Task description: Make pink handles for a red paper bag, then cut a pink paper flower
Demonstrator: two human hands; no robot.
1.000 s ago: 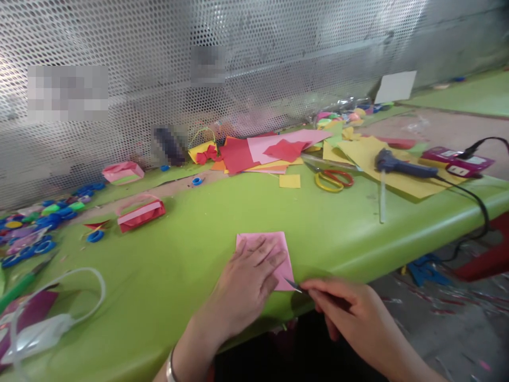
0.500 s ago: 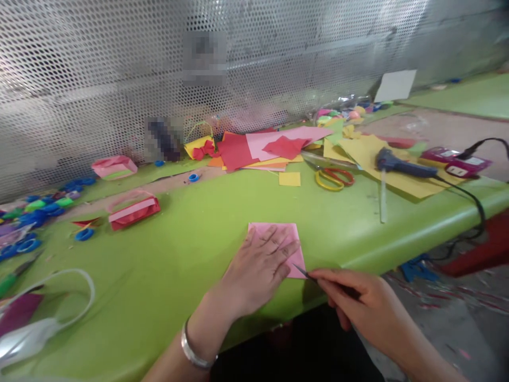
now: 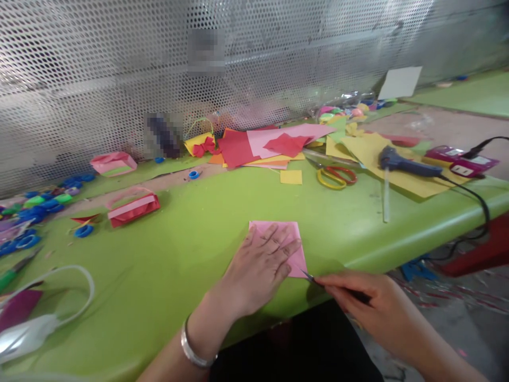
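A piece of pink paper [image 3: 299,259] with crease lines lies near the front edge of the green table. My left hand [image 3: 258,265] rests flat on it with fingers spread, covering its lower left part. In my right hand [image 3: 358,297] is a slim pointed metal tool [image 3: 311,278], gripped like a pen. Its tip reaches the lower right corner of the paper, and my fingers hide the rest of it.
Scissors [image 3: 334,177], a small yellow paper square [image 3: 291,176] and a blue glue gun [image 3: 409,163] lie beyond my hands. Red paper sheets [image 3: 236,148] are stacked behind. A red paper bag [image 3: 135,209], blue rings [image 3: 35,209] and a green-handled tool [image 3: 11,276] occupy the left.
My right hand has moved a little to the right, drawing the tool's tip from inside the pink paper out to its lower right corner. My left hand stays on the paper.
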